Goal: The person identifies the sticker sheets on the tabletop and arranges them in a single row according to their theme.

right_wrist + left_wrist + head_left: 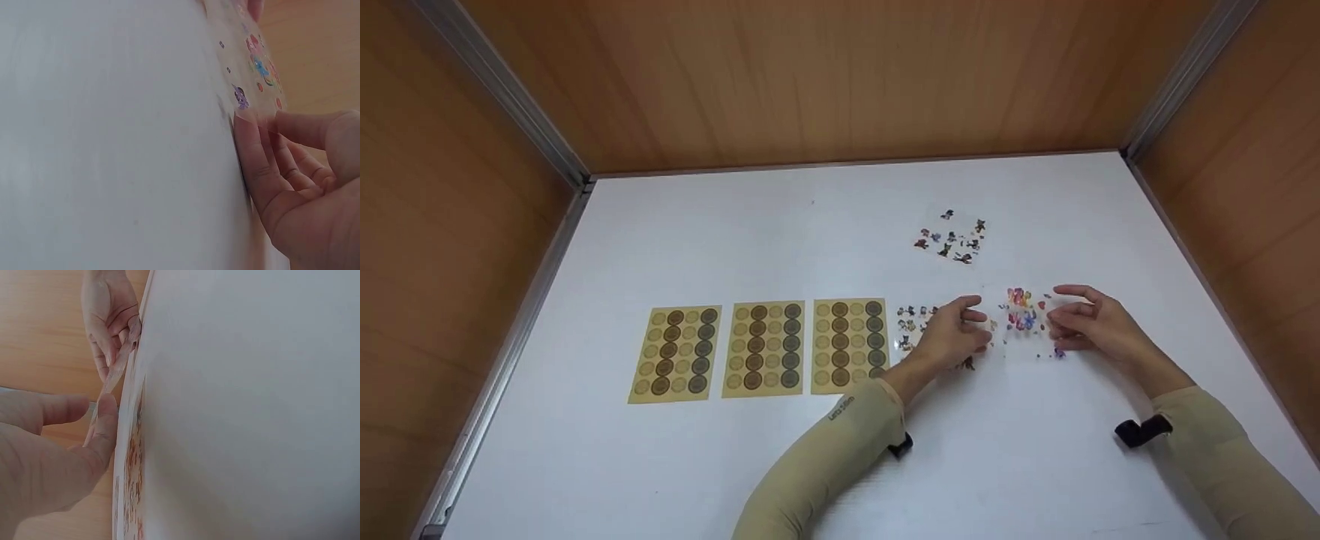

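A clear sticker sheet (1024,319) with small colourful figures spans the gap between the two hands, slightly raised off the table. My right hand (1099,330) pinches its right edge between thumb and fingers; in the right wrist view a purple figure (241,97) shows just beyond the fingertips. At the opposite edge, my left hand (952,337) holds the sheet with thumb and finger, seen edge-on in the left wrist view. Beneath the left hand lies another clear sticker sheet (906,326) with small dark and brown figures, partly covered by that hand.
Three tan sheets of round stickers, the left (675,354), middle (763,349) and right (849,346), lie in a row to the left. Farther back rests one more clear sticker sheet (952,238). Wooden panels (840,82) enclose the white table (697,232).
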